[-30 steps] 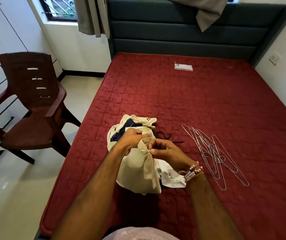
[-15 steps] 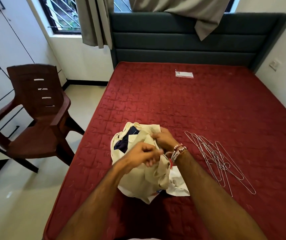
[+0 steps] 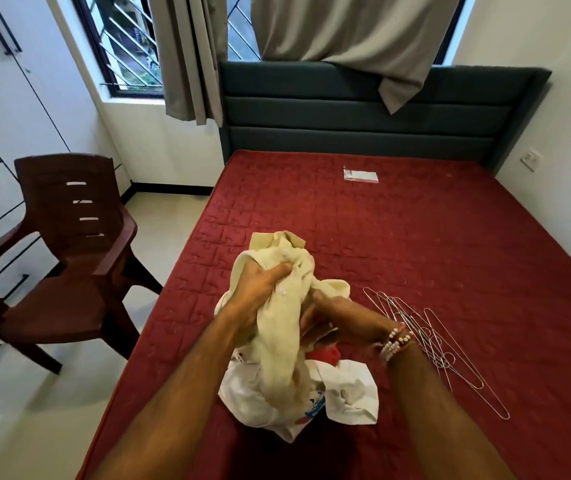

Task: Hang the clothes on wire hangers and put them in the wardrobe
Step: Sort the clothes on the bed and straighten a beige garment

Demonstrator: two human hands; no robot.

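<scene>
One wide-angle camera rides on the person's head at the foot end of the bed (image 3: 450, 271). It faces forward and down toward the headboard (image 3: 346, 109) at 12 o'clock. It sits near the work. Both forearms run up from the lower edge, and the left grip (image 3: 259, 289) and right grip (image 3: 332, 313), bare hands, hold the clothes (image 3: 277, 341) just below centre. The chair (image 3: 69, 254) lies at 9 o'clock and the wire hangers (image 3: 426, 337) at 4 o'clock.

1. Cream garment (image 3: 278, 341): bunched, lifted above a white cloth heap (image 3: 349, 393) on the mattress (image 3: 450, 237).
2. Wire hangers (image 3: 415, 329): silver, piled flat, just right of the heap.
3. Wardrobe (image 3: 7, 109): white, doors closed, far left.
</scene>
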